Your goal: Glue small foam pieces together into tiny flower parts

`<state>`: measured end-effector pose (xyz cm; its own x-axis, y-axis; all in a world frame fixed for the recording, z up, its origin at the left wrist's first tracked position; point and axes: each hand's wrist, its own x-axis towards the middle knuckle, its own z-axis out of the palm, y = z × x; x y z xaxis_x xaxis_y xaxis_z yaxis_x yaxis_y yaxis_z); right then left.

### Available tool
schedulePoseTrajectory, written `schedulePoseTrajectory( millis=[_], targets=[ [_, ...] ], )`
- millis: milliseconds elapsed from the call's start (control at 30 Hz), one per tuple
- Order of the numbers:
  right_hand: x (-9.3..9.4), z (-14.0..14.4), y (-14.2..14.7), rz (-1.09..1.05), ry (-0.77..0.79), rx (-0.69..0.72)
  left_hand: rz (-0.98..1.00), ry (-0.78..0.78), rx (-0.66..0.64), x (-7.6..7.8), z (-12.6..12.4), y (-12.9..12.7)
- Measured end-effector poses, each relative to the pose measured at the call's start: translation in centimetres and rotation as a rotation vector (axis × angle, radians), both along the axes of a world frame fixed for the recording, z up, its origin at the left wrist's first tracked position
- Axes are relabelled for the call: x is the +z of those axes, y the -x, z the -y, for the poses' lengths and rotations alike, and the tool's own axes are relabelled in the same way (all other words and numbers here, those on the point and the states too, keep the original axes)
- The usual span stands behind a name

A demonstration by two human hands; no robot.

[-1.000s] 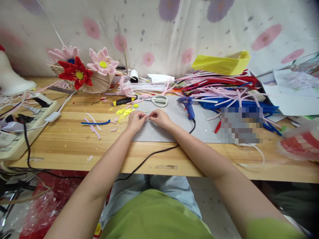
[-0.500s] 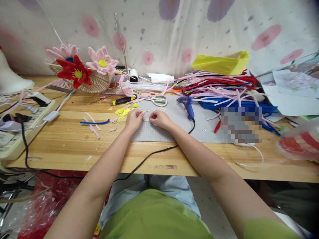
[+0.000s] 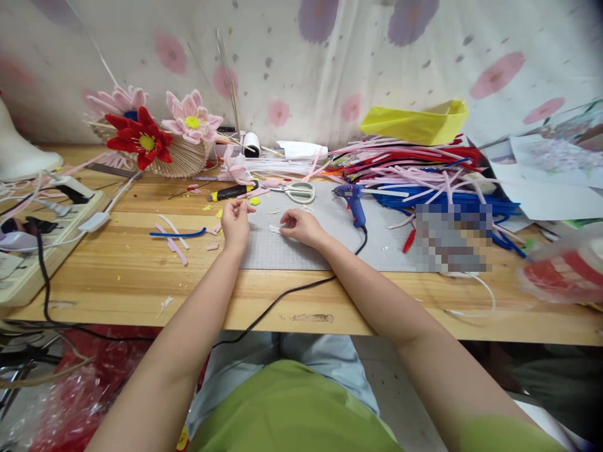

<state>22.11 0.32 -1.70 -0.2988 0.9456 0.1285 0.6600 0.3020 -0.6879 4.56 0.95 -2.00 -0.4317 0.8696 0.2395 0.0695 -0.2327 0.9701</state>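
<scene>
My left hand point(image 3: 236, 225) is closed in a pinch above the left edge of the grey cutting mat point(image 3: 264, 257), beside small yellow scraps point(image 3: 219, 214). What its fingertips hold, if anything, is too small to make out. Over the mat, my right hand point(image 3: 304, 228) has thumb and fingers pressed together on a small bundle of thin white strands point(image 3: 274, 229). A thin yellow sliver point(image 3: 273, 212) lies on the mat between the hands. Beyond them are scissors point(image 3: 301, 192), a yellow disc point(image 3: 255, 201) and a yellow-black utility knife point(image 3: 233, 191).
A blue glue gun point(image 3: 354, 204) lies to the right, its black cord point(image 3: 287, 292) crossing the table front. Pipe cleaners point(image 3: 424, 169) are piled behind it. Fuzzy flowers point(image 3: 147, 142) stand at the back left, near a power strip point(image 3: 56, 242). A plastic tub point(image 3: 560, 270) is far right.
My left hand has moved left, away from my right hand, and over the yellow scraps. My right hand has hardly moved. The yellow sliver beside my left fingertips now lies apart from them.
</scene>
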Motion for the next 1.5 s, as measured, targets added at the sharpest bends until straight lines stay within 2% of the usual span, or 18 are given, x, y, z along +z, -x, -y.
schedulePoseTrajectory(
  millis=[167,267,500,633,733,833,900,967,1033,1100,1167,1267,1300,1433,1500],
  targets=[
    [-0.2,-0.5,-0.6,-0.254,0.160,0.024,-0.023,0.075,-0.201,0.5,1.2,-1.1],
    [-0.2,-0.6,-0.8,-0.316,0.197,0.008,-0.052,0.085,-0.287,0.7,1.8,-1.9],
    [-0.1,-0.5,-1.0,-0.303,0.243,-0.038,-0.238,0.233,-0.294,0.3,2.8,-2.9],
    [1.2,-0.6,-2.3,-0.306,0.280,-0.056,-0.366,0.287,-0.255,-0.5,2.4,-2.3],
    [3.3,-0.4,-4.7,-0.329,0.266,-0.045,-0.374,0.295,-0.267,-0.6,2.3,-2.1],
    [5.7,0.5,-8.7,-0.263,0.277,0.014,-0.287,0.299,-0.293,-0.4,2.4,-2.3],
    [6.6,1.3,-12.2,-0.185,0.345,0.046,-0.221,0.284,-0.291,-0.2,2.5,-2.5],
    [6.8,2.0,-15.6,-0.115,0.422,0.034,-0.164,0.266,-0.273,-0.1,2.4,-2.6],
    [6.2,2.3,-18.4,-0.056,0.424,-0.074,-0.112,0.239,-0.269,-0.1,2.3,-2.5],
    [5.3,1.8,-19.6,-0.071,0.326,-0.275,-0.077,0.207,-0.277,-0.1,2.1,-2.5],
    [4.1,0.9,-19.1,-0.083,0.209,-0.368,-0.063,0.183,-0.292,-0.1,2.0,-2.4],
    [2.2,-0.9,-16.1,-0.120,0.125,-0.319,-0.075,0.185,-0.314,0.0,2.1,-2.3],
    [1.6,-1.4,-15.1,-0.136,0.093,-0.344,-0.086,0.187,-0.320,0.1,2.2,-2.3],
    [0.1,-2.5,-12.5,-0.168,0.032,-0.643,-0.159,0.179,-0.343,0.0,2.3,-2.0],
    [0.1,-2.3,-12.1,-0.321,0.048,-0.688,-0.221,0.165,-0.346,-0.1,2.3,-1.9]
  ],
)
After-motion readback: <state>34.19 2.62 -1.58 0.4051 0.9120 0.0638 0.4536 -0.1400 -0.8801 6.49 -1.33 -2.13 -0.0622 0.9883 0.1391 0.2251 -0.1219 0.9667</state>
